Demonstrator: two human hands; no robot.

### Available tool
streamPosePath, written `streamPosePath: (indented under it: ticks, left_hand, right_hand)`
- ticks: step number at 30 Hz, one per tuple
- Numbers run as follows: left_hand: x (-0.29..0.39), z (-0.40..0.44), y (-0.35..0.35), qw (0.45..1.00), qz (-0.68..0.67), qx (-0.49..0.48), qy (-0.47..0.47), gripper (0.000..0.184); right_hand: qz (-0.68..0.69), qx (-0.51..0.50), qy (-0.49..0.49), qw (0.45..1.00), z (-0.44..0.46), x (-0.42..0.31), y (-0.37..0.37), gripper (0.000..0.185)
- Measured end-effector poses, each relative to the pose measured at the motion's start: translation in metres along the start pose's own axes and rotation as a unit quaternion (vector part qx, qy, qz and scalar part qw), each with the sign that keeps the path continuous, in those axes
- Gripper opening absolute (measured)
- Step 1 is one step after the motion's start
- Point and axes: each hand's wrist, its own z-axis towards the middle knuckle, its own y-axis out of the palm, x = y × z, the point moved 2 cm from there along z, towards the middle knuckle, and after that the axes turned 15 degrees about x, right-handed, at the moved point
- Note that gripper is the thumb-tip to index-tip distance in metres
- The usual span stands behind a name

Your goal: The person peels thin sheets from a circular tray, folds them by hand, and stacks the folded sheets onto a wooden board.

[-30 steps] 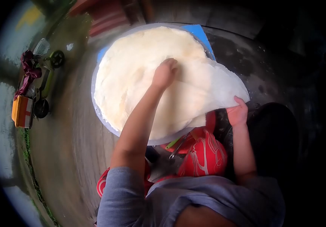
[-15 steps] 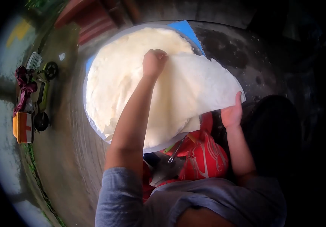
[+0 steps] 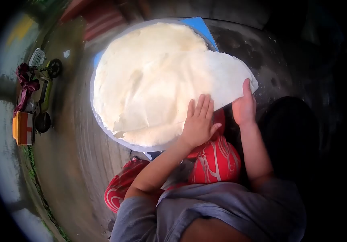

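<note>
A wide stack of thin, cream-white, dough-like sheets (image 3: 141, 68) lies on a round pale tray (image 3: 105, 131) in front of me. The top sheet (image 3: 226, 70) reaches past the right side of the stack, with light wrinkles across its middle. My left hand (image 3: 197, 123) rests flat on its near edge, fingers stretched out and thumb apart. At the overhanging right edge, my right hand (image 3: 245, 105) pinches the sheet, thumb on top and the other fingers hidden beneath.
Blue board corners (image 3: 199, 29) stick out from under the tray. My red patterned trouser legs (image 3: 218, 161) are just below it. Off to the left stands a small green scooter (image 3: 45, 94) with an orange-and-white box (image 3: 23, 128). Dark wet ground (image 3: 258, 52) lies to the right.
My left hand has let go of the sheet's middle and come down to its near edge, opening flat. The raised fold has settled onto the stack. My right hand still holds the right edge.
</note>
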Motion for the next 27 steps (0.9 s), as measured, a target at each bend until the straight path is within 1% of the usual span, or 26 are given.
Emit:
streamPosePath:
  ticks: [1, 2, 3, 4, 5, 6, 7, 8, 9, 10, 11, 12, 13, 14, 15, 16, 17, 18, 19, 20, 21, 23, 24, 25, 27]
  left_hand:
    - [0.002, 0.000, 0.003, 1.000, 0.004, 0.012, 0.000, 0.068]
    - [0.002, -0.002, 0.004, 1.000, 0.004, 0.018, -0.003, 0.068]
    - [0.000, -0.004, 0.008, 1.000, -0.026, -0.001, -0.008, 0.066]
    - [-0.005, -0.009, 0.015, 0.998, -0.055, -0.019, -0.011, 0.064]
    - [-0.009, -0.019, 0.024, 0.993, -0.111, 0.010, -0.039, 0.058]
    - [-0.014, -0.030, 0.034, 0.983, -0.168, 0.041, -0.062, 0.052]
    - [-0.012, -0.036, 0.031, 0.991, -0.118, 0.046, -0.033, 0.049]
    - [-0.011, -0.040, 0.025, 0.992, -0.113, 0.050, -0.036, 0.049]
    - [-0.008, -0.040, 0.015, 0.986, -0.150, 0.044, -0.050, 0.043]
    - [-0.007, -0.039, 0.006, 0.979, -0.189, 0.039, -0.063, 0.037]
    - [-0.006, -0.042, -0.005, 0.979, -0.187, 0.043, -0.067, 0.037]
    - [-0.001, -0.042, -0.027, 0.987, -0.155, 0.030, -0.017, 0.032]
    - [-0.001, -0.045, -0.042, 0.992, -0.122, 0.017, 0.033, 0.028]
    - [-0.005, -0.054, -0.051, 0.988, -0.106, 0.108, 0.029, 0.017]
    - [-0.011, -0.067, -0.061, 0.973, -0.133, 0.164, -0.098, 0.014]
    - [-0.015, -0.079, -0.068, 0.937, -0.157, 0.218, -0.223, 0.011]
    - [-0.023, -0.092, -0.068, 0.836, -0.225, 0.293, -0.406, 0.013]
    - [-0.043, -0.106, -0.060, 0.723, -0.241, 0.390, -0.517, 0.021]
    - [-0.054, -0.112, -0.068, 0.612, -0.296, 0.445, -0.583, 0.031]
    - [-0.063, -0.115, -0.075, 0.532, -0.317, 0.478, -0.623, 0.034]
    - [-0.069, -0.117, -0.081, 0.447, -0.335, 0.507, -0.656, 0.038]
    - [-0.076, -0.114, -0.092, 0.434, -0.338, 0.497, -0.671, 0.041]
    - [-0.077, -0.113, -0.094, 0.425, -0.344, 0.482, -0.685, 0.045]
    - [-0.081, -0.114, -0.093, 0.425, -0.343, 0.484, -0.684, 0.045]
    - [-0.089, -0.119, -0.084, 0.430, -0.343, 0.483, -0.681, 0.045]
  right_hand:
    - [-0.055, -0.053, -0.008, 0.997, -0.005, 0.003, 0.015, 0.059]
    - [-0.158, -0.115, -0.126, 0.973, -0.009, 0.012, 0.033, 0.058]
    - [-0.255, -0.173, -0.239, 0.921, -0.014, 0.028, 0.049, 0.057]
    - [-0.401, -0.206, -0.320, 0.833, -0.021, 0.047, 0.059, 0.060]
    - [-0.530, -0.230, -0.393, 0.716, -0.026, 0.067, 0.065, 0.064]
    - [-0.604, -0.267, -0.376, 0.650, -0.027, 0.089, 0.065, 0.069]
    - [-0.671, -0.302, -0.354, 0.577, -0.027, 0.109, 0.062, 0.074]
    - [-0.743, -0.324, -0.320, 0.491, -0.026, 0.123, 0.058, 0.084]
    - [-0.740, -0.330, -0.323, 0.490, -0.029, 0.119, 0.064, 0.084]
    - [-0.755, -0.345, -0.305, 0.467, -0.032, 0.113, 0.069, 0.086]
    - [-0.770, -0.360, -0.285, 0.442, -0.033, 0.109, 0.069, 0.088]
    - [-0.755, -0.370, -0.266, 0.471, -0.023, 0.110, 0.068, 0.093]
    - [-0.741, -0.385, -0.255, 0.488, -0.019, 0.100, 0.073, 0.081]
    - [-0.721, -0.403, -0.233, 0.513, -0.007, 0.092, 0.078, 0.074]
    - [-0.699, -0.423, -0.209, 0.538, 0.002, 0.088, 0.080, 0.066]
    - [-0.708, -0.373, -0.327, 0.503, 0.003, 0.083, 0.081, 0.061]
    - [-0.703, -0.315, -0.440, 0.462, 0.004, 0.079, 0.081, 0.056]
    - [-0.720, -0.273, -0.459, 0.443, 0.015, 0.086, 0.073, 0.057]
    - [-0.736, -0.229, -0.477, 0.423, 0.028, 0.097, 0.061, 0.057]
    - [-0.719, -0.225, -0.499, 0.429, 0.035, 0.104, 0.055, 0.057]
    - [-0.717, -0.228, -0.500, 0.429, 0.035, 0.105, 0.057, 0.057]
    - [-0.738, -0.224, -0.476, 0.422, 0.034, 0.109, 0.058, 0.057]
    - [-0.759, -0.221, -0.458, 0.406, 0.026, 0.106, 0.063, 0.055]
    - [-0.758, -0.223, -0.460, 0.406, 0.015, 0.104, 0.071, 0.055]
    - [-0.646, -0.402, -0.449, 0.469, -0.016, 0.112, 0.087, 0.055]
